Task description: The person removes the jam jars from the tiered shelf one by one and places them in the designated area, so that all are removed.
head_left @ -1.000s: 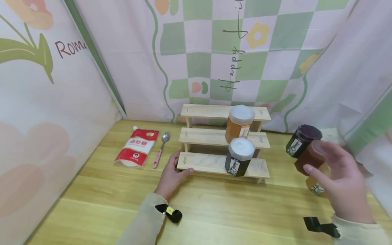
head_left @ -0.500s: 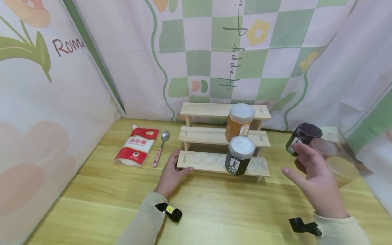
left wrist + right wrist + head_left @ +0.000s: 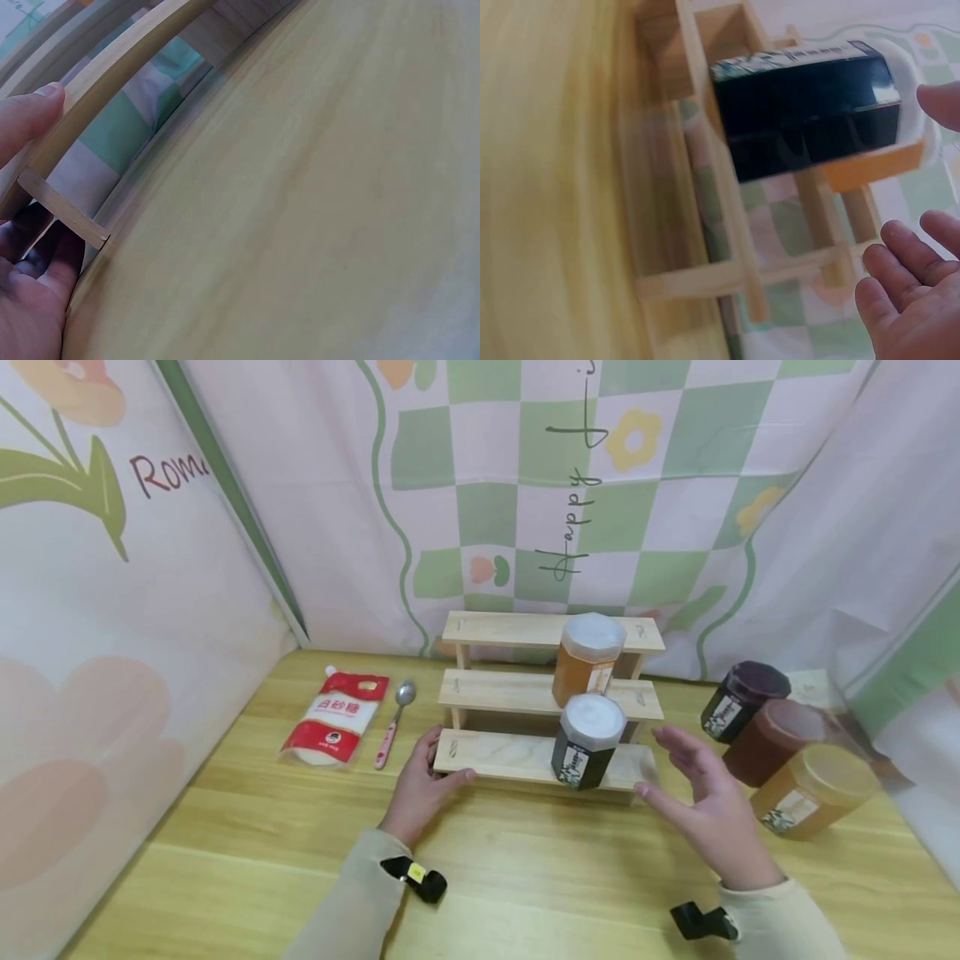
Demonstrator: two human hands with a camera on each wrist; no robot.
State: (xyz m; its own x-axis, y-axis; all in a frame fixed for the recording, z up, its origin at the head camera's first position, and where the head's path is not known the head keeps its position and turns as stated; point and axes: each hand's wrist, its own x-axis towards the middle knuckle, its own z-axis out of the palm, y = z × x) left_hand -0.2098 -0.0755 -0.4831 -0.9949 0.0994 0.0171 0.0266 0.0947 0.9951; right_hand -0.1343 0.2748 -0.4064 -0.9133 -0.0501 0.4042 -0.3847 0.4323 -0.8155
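Observation:
A three-tier wooden display rack (image 3: 502, 753) stands at the middle of the table. My left hand (image 3: 420, 785) grips the left end of its lowest shelf; in the left wrist view the thumb lies on the board, with the other fingers beside the leg below. On the lowest shelf's right half is a dark jar (image 3: 582, 764) with a white lid. Behind it, an orange jar (image 3: 573, 670) with a white lid stands on the middle shelf. My right hand (image 3: 716, 818) holds nothing, thumb and fingers spread, near the rack's right end.
Three more jars stand to the right: a dark one (image 3: 738, 703), a reddish-brown one (image 3: 772, 743) and a yellow one (image 3: 813, 793). Left of the rack lie a red-and-white sugar bag (image 3: 335, 720) and a spoon (image 3: 387, 743) with a pink handle. A patterned curtain (image 3: 487, 510) hangs close behind.
My right hand has moved left from the jars on the right to the rack's right end, uncovering the yellow jar. My left hand has stayed on the rack.

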